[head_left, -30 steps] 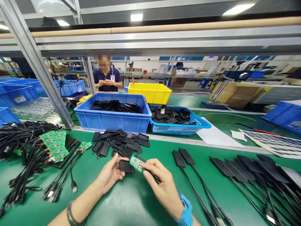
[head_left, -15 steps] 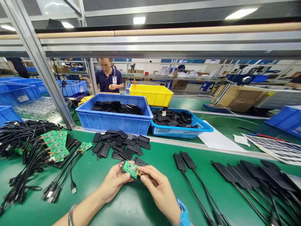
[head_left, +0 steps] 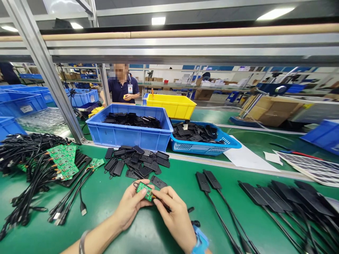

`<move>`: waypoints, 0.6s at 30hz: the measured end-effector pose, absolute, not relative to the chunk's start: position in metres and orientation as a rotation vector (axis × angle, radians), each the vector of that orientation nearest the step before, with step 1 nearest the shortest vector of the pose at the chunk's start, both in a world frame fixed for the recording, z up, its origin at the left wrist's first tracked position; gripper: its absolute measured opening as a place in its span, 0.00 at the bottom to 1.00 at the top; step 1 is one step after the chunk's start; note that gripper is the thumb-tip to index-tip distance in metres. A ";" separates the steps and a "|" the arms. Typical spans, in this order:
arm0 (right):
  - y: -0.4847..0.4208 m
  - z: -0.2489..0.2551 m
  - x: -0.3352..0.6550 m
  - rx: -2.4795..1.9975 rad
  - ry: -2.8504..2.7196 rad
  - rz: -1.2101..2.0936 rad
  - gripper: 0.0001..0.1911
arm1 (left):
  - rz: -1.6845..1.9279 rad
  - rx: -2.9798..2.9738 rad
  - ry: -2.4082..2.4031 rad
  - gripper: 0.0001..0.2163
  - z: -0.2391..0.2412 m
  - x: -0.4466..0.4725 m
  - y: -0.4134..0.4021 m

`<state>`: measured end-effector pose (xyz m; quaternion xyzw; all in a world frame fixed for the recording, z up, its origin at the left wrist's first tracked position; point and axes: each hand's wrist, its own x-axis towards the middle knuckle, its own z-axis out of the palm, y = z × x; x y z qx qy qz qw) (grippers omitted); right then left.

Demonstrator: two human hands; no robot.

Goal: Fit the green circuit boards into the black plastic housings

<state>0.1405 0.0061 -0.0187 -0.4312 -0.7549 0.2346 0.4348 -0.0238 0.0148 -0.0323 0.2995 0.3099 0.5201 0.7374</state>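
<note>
My left hand (head_left: pixel 129 204) is closed round a small green circuit board (head_left: pixel 144 191), its thumb pressed on the board's face. A black casing piece with a loop sits under the board, mostly hidden by my fingers. Coloured wires leave the board's right end. There my right hand (head_left: pixel 173 211) pinches the black cable (head_left: pixel 160 198) they run into. Cable ends (head_left: pixel 195 223) show beside my right wrist. Just beyond my hands lies a flat black casing piece (head_left: pixel 158 181), in front of a pile of similar casing pieces (head_left: pixel 137 160).
Green boards (head_left: pixel 65 162) with black cables lie at left. Closed black cases with cables (head_left: pixel 278 197) lie at right. Behind stand a blue bin (head_left: pixel 129 138) and a blue basket (head_left: pixel 201 148) of black parts, and a yellow bin (head_left: pixel 172 106). A metal post (head_left: pixel 57 77) rises at left; a person (head_left: pixel 123 86) stands beyond.
My left thumb has moved up onto the board's face. My right hand has shifted slightly left and down along the wires, and the cable ends now show by my right wrist.
</note>
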 end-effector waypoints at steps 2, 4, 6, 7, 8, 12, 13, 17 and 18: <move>0.003 -0.021 0.138 -1.084 -1.897 0.592 0.13 | 1.163 0.673 0.753 0.14 -0.034 -0.021 0.016; 0.002 -0.023 0.136 -1.113 -1.906 0.621 0.11 | 1.171 0.697 0.795 0.14 -0.035 -0.019 0.017; 0.002 -0.024 0.135 -1.171 -1.883 0.669 0.08 | 1.173 0.719 0.831 0.15 -0.034 -0.020 0.017; 0.003 -0.025 0.135 -1.212 -1.866 0.704 0.07 | 1.174 0.730 0.857 0.15 -0.034 -0.020 0.017; 0.004 -0.024 0.135 -1.256 -1.855 0.746 0.06 | 1.175 0.740 0.885 0.16 -0.033 -0.021 0.017; 0.009 -0.022 0.139 -1.373 -1.942 0.911 0.10 | 1.189 0.803 0.978 0.20 -0.031 -0.023 0.017; 0.010 -0.022 0.139 -1.378 -1.957 0.954 0.13 | 1.189 0.822 0.997 0.21 -0.031 -0.023 0.017; 0.012 -0.023 0.140 -1.359 -1.792 1.261 0.17 | 1.165 0.885 1.054 0.22 -0.033 -0.023 0.016; 0.013 -0.024 0.140 -1.352 -1.746 1.323 0.18 | 1.158 0.895 1.054 0.22 -0.034 -0.023 0.016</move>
